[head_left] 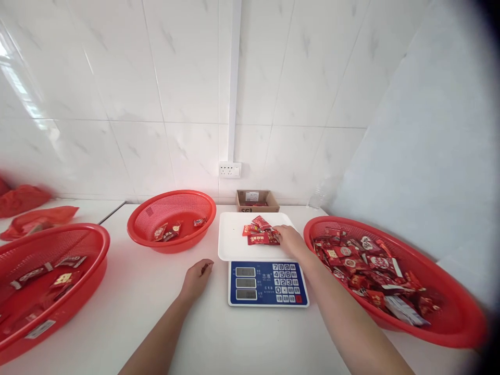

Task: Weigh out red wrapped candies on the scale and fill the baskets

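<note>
My right hand [289, 240] reaches onto the white pan [234, 245] of a blue electronic scale [267, 284], fingers closed on one of several red snack packets [258, 232] lying there. My left hand [197, 278] rests on the white table left of the scale, fingers curled loosely with nothing visible in them. A large red basket [449, 312] full of red packets stands just right of my right arm.
A smaller red basket [172, 216] with three packets sits behind my left hand. Another red basket [50, 281] with several packets stands at the far left. A small cardboard box [257, 200] and a wall socket [229, 170] are behind the scale. Red bags [37, 216] lie at the back left.
</note>
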Demonstrator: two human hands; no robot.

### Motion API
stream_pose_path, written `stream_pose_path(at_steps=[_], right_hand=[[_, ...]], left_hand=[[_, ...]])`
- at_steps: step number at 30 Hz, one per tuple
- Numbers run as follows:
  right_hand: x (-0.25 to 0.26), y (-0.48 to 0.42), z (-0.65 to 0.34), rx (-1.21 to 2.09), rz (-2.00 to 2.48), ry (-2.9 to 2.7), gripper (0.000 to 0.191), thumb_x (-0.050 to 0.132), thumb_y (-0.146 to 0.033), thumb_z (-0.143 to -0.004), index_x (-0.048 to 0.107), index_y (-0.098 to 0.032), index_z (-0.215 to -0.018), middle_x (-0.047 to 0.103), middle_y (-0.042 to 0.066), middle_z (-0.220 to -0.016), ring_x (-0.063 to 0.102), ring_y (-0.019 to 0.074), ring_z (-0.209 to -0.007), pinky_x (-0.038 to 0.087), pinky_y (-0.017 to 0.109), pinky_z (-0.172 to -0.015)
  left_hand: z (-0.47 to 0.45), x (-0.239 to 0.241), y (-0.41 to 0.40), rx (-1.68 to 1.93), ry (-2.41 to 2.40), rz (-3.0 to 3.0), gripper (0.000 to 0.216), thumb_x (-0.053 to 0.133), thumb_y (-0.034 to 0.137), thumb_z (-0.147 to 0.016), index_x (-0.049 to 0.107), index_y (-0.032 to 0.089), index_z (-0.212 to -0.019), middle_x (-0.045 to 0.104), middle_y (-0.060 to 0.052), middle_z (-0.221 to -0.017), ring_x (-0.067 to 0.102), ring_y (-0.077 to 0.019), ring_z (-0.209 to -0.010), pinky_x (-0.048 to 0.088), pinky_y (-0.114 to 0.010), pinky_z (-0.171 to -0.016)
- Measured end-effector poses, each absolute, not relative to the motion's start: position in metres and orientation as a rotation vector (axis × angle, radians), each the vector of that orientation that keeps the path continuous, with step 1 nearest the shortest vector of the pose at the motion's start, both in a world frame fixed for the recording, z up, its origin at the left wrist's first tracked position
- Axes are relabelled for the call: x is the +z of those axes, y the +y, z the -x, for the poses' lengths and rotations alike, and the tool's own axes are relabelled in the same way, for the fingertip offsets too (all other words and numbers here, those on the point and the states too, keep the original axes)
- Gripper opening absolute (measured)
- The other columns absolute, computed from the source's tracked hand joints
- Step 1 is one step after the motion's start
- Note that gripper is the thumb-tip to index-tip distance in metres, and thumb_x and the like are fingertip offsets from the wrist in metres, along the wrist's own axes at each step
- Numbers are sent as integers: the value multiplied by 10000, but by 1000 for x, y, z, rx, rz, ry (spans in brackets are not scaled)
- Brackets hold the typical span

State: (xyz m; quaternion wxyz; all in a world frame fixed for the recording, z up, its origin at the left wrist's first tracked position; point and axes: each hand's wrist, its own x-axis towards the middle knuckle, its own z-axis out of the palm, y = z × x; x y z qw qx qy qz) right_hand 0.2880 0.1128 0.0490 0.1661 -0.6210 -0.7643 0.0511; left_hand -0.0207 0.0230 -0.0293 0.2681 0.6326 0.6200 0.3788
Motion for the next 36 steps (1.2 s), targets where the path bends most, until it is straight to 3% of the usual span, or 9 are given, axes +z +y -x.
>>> stream_pose_path(at_steps=[6,13,21,29,36], right_hand=[[54,104,-289,125,1887,-1947,270,333,-269,-914,545,-145,-1026,617,106,-1004,562,198,-894,366,258,-671],[65,101,-281,161,1911,-1789,269,358,-383,-886,543,-191,-912,632,77,-844,570,212,-774,314,266,-569],[60,103,-267,266,1554,-1792,276,320,-210,-856,555,-219,-1001,621,38,-994,563,177,-908,400,278,-767],[62,90,-252,250,1680,-2085,281,441,-301,-862,652,-207,-1021,563,85,-1027,522,203,-971,391,302,-843],[59,89,-257,178,1655,-2131,325,370,-286,-894,655,-205,-1028,572,86,-1060,514,195,-986,380,297,-866]], left_hand=[[22,-32,25,1021,1649,-1684,255,433,357,-801,627,211,-879,677,-11,-823,618,-170,-757,469,-272,-704],[22,-31,25,1024,1645,-1678,262,436,362,-796,633,212,-880,681,-14,-825,619,-176,-756,470,-276,-696],[22,-33,26,1037,1646,-1682,254,437,359,-798,630,211,-872,679,-9,-811,621,-169,-745,472,-270,-690],[22,-32,25,1029,1647,-1693,250,438,357,-798,628,214,-875,681,-7,-804,618,-168,-732,470,-268,-677],[22,-31,25,1022,1643,-1699,250,426,346,-798,626,216,-872,674,-7,-794,606,-162,-724,463,-262,-671]])
